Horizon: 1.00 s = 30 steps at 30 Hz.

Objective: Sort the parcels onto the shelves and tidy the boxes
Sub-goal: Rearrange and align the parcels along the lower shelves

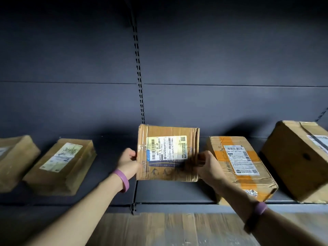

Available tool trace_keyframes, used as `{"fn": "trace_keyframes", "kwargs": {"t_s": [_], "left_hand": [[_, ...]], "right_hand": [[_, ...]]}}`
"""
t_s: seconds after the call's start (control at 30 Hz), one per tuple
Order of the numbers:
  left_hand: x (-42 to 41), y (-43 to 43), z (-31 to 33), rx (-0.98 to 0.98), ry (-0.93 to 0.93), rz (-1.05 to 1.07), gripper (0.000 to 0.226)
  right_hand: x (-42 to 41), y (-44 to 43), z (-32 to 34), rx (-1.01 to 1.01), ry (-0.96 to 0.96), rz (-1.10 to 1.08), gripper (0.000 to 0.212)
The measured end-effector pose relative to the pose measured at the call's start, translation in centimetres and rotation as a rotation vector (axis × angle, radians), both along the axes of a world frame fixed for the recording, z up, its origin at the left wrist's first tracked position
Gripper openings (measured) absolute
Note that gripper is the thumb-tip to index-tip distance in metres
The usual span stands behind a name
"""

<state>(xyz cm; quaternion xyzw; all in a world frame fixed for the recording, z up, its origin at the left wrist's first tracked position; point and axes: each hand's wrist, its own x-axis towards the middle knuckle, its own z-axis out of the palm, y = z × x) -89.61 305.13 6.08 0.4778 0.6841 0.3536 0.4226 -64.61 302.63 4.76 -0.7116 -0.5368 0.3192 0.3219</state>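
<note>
Both hands hold one cardboard parcel between them: the left hand grips its left edge and the right hand grips its right edge, fingers curled round the cardboard. It stands upright over the middle of a dark metal shelf, white shipping label facing out. On the shelf lie two flat parcels to its left, and an orange-taped parcel and a large box to its right.
</note>
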Motion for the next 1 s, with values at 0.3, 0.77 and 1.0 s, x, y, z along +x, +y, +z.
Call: {"fn": "trace_keyframes", "kwargs": {"t_s": [0.3,0.77,1.0], "left_hand": [[-0.7,-0.3,-0.7,-0.021,0.061,-0.062,0.017],[0.2,2.0,-3.3,-0.047,0.163,-0.014,0.030],[10.5,2.1,1.7,0.270,-0.041,-0.124,0.023]], "right_hand": [[-0.1,0.3,-1.1,-0.030,-0.023,-0.002,0.036],[-1.8,2.1,-2.5,-0.168,-0.155,0.039,0.028],[2.1,2.0,2.2,-0.105,-0.281,-0.017,0.027]]}}
